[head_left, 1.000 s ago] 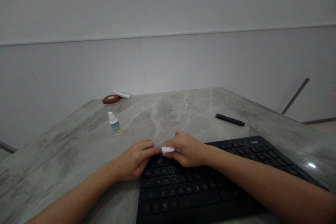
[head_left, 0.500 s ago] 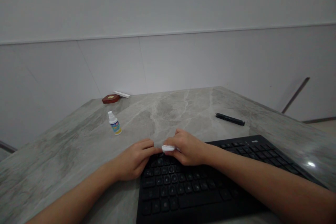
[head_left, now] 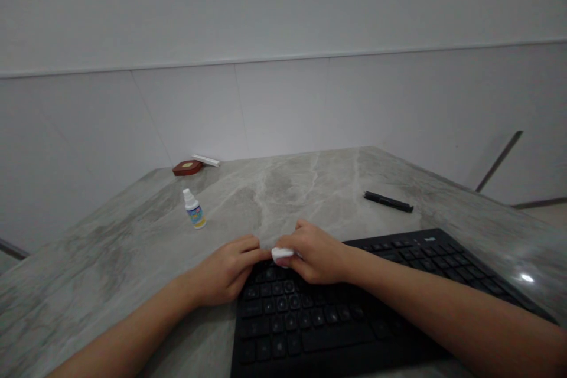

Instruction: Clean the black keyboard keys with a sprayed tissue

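Observation:
A black keyboard (head_left: 336, 322) lies at an angle in front of me, its far left corner under my hands. My right hand (head_left: 316, 253) is closed on a folded white wipe (head_left: 282, 254), which it presses at the top row of keys near that corner. My left hand (head_left: 230, 271) rests at the keyboard's left edge, curled around the corner. Its index finger reaches to the wipe's left side. The keys under my right hand and forearm are hidden.
A small white spray bottle (head_left: 194, 209) with a colourful label stands left of the keyboard. Beyond it, a reddish-brown case (head_left: 186, 168) and a white strip (head_left: 206, 160) lie near the wall. A black pen (head_left: 388, 201) lies behind the keyboard on the grey marbled table (head_left: 283, 189).
My right hand has shifted slightly left and towards me with the wipe. My left hand has stayed at the keyboard's corner.

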`<state>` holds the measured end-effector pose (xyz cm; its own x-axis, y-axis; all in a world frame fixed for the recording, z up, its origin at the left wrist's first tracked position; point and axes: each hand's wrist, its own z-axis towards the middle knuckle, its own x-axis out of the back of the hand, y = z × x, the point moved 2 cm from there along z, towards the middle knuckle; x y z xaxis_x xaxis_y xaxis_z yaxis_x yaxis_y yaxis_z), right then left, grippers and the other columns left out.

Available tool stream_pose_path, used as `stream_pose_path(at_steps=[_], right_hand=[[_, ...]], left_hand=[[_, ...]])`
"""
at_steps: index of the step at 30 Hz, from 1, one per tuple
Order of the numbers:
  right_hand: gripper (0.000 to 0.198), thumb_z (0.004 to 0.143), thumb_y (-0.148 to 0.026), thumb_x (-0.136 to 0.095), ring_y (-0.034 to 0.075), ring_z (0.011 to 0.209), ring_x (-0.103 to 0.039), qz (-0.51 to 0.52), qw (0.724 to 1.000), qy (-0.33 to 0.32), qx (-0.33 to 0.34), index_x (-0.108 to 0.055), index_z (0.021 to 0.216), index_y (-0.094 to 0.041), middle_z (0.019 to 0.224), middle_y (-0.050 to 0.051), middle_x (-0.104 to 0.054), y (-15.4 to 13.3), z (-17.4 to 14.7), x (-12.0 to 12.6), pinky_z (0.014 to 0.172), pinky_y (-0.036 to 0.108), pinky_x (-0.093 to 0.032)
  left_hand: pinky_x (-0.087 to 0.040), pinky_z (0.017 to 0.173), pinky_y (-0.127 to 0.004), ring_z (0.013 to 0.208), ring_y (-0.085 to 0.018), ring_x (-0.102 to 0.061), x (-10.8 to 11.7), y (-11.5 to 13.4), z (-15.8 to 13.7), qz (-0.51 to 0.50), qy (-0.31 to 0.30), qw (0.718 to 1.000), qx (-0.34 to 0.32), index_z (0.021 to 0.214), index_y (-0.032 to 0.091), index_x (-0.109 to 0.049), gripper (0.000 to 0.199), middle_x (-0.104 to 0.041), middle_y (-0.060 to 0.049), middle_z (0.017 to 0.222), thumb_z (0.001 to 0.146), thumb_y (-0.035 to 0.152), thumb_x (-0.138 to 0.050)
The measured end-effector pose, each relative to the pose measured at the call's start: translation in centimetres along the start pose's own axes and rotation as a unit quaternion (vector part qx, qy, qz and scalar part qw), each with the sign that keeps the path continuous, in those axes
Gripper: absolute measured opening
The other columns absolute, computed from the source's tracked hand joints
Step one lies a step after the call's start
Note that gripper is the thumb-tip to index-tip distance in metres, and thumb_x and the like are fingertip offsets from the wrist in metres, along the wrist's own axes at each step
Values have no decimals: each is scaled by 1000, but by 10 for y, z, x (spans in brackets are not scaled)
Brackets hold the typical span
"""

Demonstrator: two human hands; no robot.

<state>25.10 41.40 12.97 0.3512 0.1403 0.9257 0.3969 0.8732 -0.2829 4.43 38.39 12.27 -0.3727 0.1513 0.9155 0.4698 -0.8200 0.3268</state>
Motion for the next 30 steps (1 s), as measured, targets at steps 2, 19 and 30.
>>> stream_pose_path(at_steps=[2, 19, 30], right_hand=[[13, 90, -19, -53, 14, 63, -54, -11, 999, 18, -30, -63, 82, -16, 71, 2, -68, 2, 0, 0, 73, 31, -35], [16, 92, -23, -54, 15, 66, -56, 12, 999, 13, -50, -65, 83, -16, 73, 3, -68, 6, -1, 0, 74, 32, -38], [15, 92, -22, -55, 16, 69, -57, 33, 998, 12, -51, -66, 83, -16, 76, 4, -70, 6, -2, 0, 74, 31, -38]], left_hand=[[-49, 77, -36, 85, -22, -55, 1, 1, 0, 2, 3, 1000, -4, 132, 24, -49, 45, -56, -7, 94, 93, 8, -33], [-48, 78, -37, 87, -22, -54, 0, -1, -1, 1, -8, 1000, 0, 133, 23, -48, 44, -56, -8, 96, 94, 9, -32], [-48, 78, -35, 86, -21, -54, -1, 0, -2, 10, -10, 1000, 11, 132, 22, -50, 37, -55, -7, 95, 100, 14, -33]])
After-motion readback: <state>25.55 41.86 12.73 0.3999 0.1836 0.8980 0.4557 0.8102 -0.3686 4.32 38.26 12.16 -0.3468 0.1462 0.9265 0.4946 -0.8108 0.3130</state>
